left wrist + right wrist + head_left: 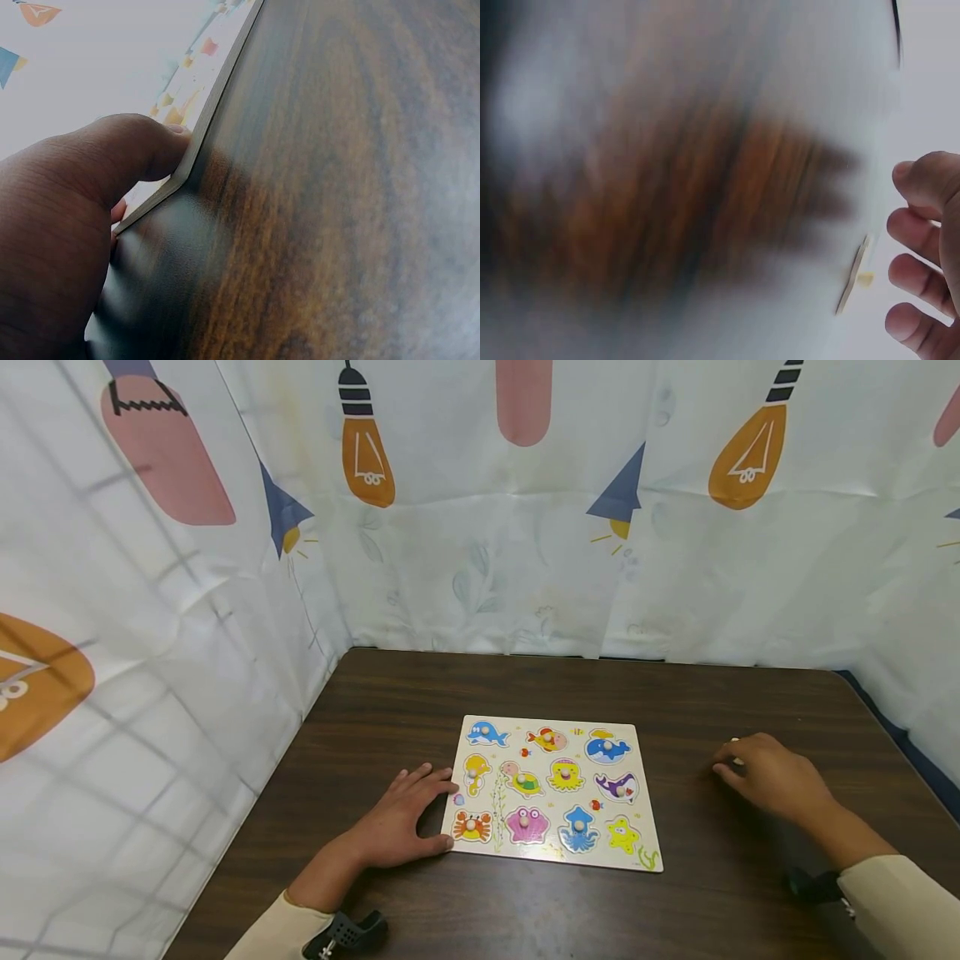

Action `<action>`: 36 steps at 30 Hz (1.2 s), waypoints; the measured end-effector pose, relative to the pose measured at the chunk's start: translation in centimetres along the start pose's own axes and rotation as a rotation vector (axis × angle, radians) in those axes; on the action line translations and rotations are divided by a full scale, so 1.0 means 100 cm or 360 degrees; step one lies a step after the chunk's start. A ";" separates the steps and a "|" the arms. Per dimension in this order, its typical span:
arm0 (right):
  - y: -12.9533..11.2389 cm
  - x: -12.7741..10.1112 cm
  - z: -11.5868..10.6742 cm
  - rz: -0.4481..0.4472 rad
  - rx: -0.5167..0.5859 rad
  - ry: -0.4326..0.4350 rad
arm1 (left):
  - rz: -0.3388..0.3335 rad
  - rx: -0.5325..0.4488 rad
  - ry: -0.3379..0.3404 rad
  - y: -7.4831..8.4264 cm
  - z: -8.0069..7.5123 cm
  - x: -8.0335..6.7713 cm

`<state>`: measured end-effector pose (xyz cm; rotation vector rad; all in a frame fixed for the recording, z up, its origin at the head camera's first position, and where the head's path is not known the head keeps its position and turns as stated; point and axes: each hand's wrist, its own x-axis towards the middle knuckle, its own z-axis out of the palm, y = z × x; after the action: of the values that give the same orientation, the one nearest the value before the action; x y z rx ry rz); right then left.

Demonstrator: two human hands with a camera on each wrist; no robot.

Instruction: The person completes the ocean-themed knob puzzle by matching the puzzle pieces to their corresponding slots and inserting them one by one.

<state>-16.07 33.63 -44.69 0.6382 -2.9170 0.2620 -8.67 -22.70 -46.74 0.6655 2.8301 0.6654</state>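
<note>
A pale wooden puzzle board [538, 853] with knobbed sea-animal shapes lies flat on the dark wooden table. My left hand [397, 822] rests at its left side, fingers extended onto the left edge and thumb at the near left corner. The left wrist view shows the thumb [142, 146] against the board's edge [196, 161]. To the right of the board, my right hand [776, 777] is low over the table with loosely bent fingers. Beside these fingertips, the right wrist view shows a thin wooden puzzle piece [853, 277] edge-on with a yellow knob; a visible gap separates them.
The brown table [420, 685] reaches back to a white curtain [465, 560] printed with lamps and bulbs. The curtain also hangs along the table's left side. A dark blue strip [915, 756] runs along the table's right edge.
</note>
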 end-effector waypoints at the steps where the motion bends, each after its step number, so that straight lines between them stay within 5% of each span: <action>1: 0.002 0.000 0.000 0.0006 -0.0001 0.0006 | 0.0003 -0.0003 0.0003 0.000 0.000 0.000; 21: 0.032 0.003 -0.005 0.0242 -0.0019 -0.0127 | 0.0017 -0.0013 0.0000 -0.002 0.001 0.000; 36: 0.021 0.008 -0.007 0.0166 0.0086 -0.0200 | -0.0004 -0.0001 -0.0003 0.000 -0.001 0.000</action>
<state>-17.62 35.34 -44.21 0.5286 -3.0788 0.3250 -8.69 -22.69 -46.68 0.6617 2.8285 0.6653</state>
